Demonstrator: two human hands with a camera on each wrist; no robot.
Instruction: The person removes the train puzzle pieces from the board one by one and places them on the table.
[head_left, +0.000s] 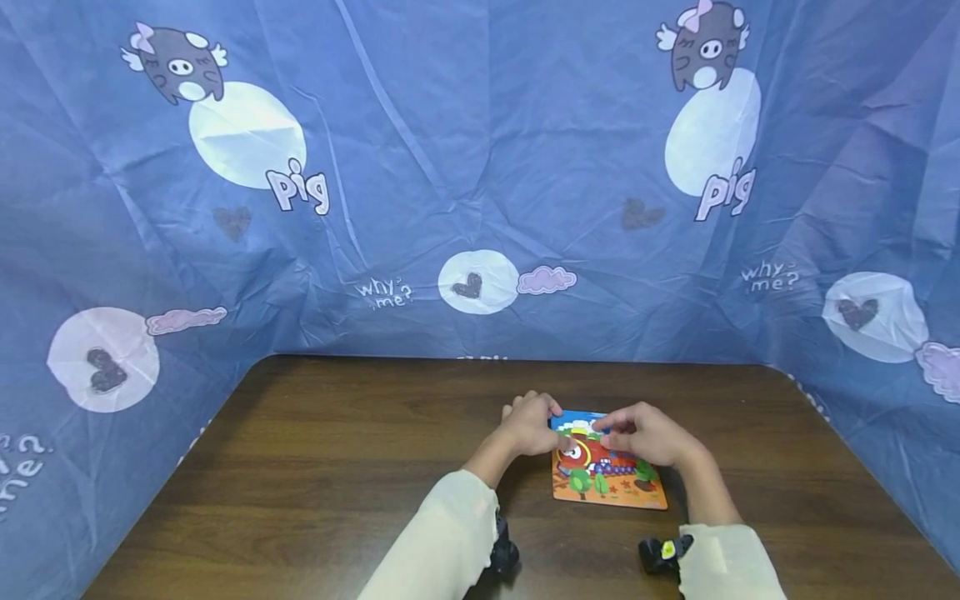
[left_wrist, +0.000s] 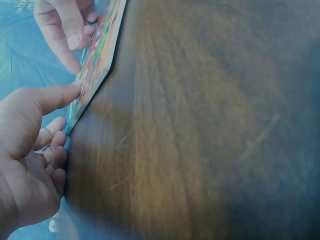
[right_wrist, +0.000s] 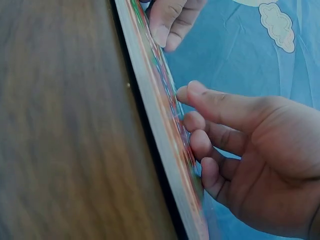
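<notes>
A small picture puzzle (head_left: 611,492) with a thin board lies on the table, showing a red shape with a big round eye, green plants and orange ground. My left hand (head_left: 529,425) holds its upper left side, thumb on the picture and the other fingers bent at the edge. Over the upper right part is my right hand (head_left: 651,435), its fingertips touching the surface; no loose piece shows between thumb and forefinger. In the right wrist view the bent fingers of that hand (right_wrist: 270,145) rest along the puzzle's face. The left wrist view sees the puzzle (left_wrist: 97,65) nearly edge-on.
Brown wood-grain table (head_left: 360,467) extends around the puzzle. A blue printed cloth (head_left: 420,167) hangs behind and at both sides of it. A black wrist device (head_left: 504,550) sits by the left sleeve, another black device (head_left: 663,553) by the right.
</notes>
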